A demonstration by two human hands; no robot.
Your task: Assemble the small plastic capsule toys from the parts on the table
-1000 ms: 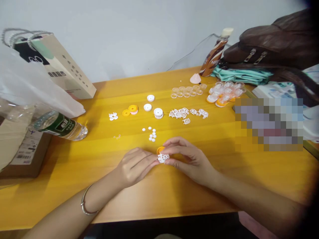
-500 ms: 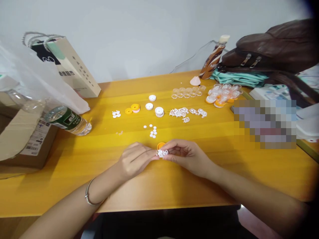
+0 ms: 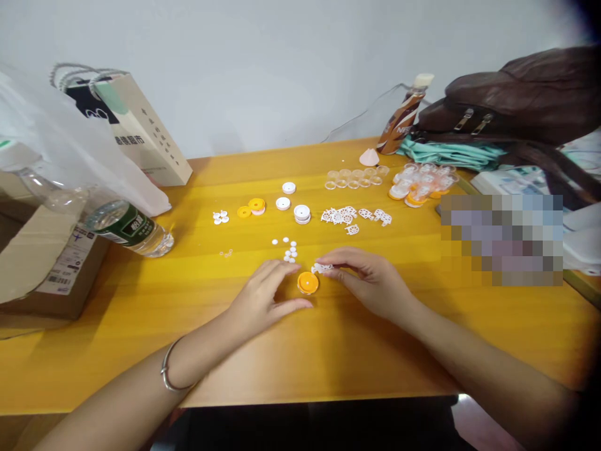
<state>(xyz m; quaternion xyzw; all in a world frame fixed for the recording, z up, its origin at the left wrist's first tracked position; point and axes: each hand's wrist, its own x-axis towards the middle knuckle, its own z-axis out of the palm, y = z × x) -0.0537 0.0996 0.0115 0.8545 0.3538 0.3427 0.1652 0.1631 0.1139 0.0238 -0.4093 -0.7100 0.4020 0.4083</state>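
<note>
Between my hands an orange round plastic base [image 3: 308, 284] lies on the table, a small pale spot at its centre. My left hand [image 3: 267, 292] is open at its left side, thumb and fingers apart around it without gripping. Above its right edge, my right hand [image 3: 364, 275] pinches a white openwork plastic piece [image 3: 322, 268] between thumb and fingertips. Similar white openwork pieces [image 3: 339, 216] lie in a loose pile farther back. Several small white discs [image 3: 291, 252] lie just beyond my left fingertips.
White round cases [image 3: 302, 213], orange discs [image 3: 256, 205], small white parts [image 3: 220, 217] and clear round covers [image 3: 355, 177] lie across the table. Finished-looking clear-topped pieces [image 3: 422, 178] cluster at right. A water bottle [image 3: 131, 225] and cardboard box [image 3: 70, 269] stand left; a brown bag [image 3: 516, 94] lies right.
My left hand has let go of the white openwork piece and opened beside the orange base. My right hand has moved the piece slightly up and right, uncovering the base.
</note>
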